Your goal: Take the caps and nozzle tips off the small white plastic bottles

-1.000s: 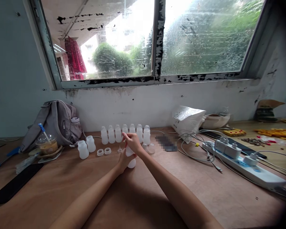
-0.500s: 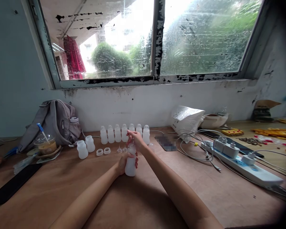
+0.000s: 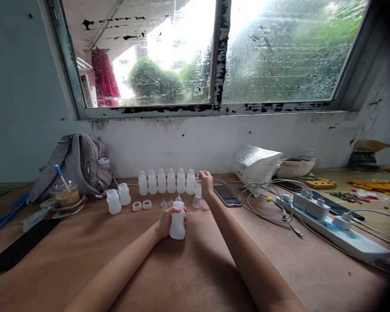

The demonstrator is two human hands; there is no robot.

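My left hand (image 3: 169, 220) is wrapped around a frosted white baby bottle (image 3: 177, 227), which stands upright on the table in front of me. A white collar and a clear nipple (image 3: 178, 198) top this bottle. Off to the right, my right hand (image 3: 206, 181) has its fingers curled together at the end bottle of the back row, above two clear domed caps (image 3: 196, 201). What its fingers hold, if anything, is hard to make out. Several capped bottles (image 3: 161, 181) line the wall. Between them and my left hand lie clear nipples (image 3: 163, 203) and white collar rings (image 3: 137, 206).
Two uncapped bottles (image 3: 114, 202) stand to the left, near a cup of drink (image 3: 65, 195) and a grey backpack (image 3: 81, 162). On the right are a phone (image 3: 228, 196), coiled cables (image 3: 263, 212), a power strip (image 3: 338, 225) and a white bag (image 3: 256, 167).
My right hand has left the top of the held bottle and moved right to the end of the row. The bottle's nipple is now exposed. My left hand keeps its hold.
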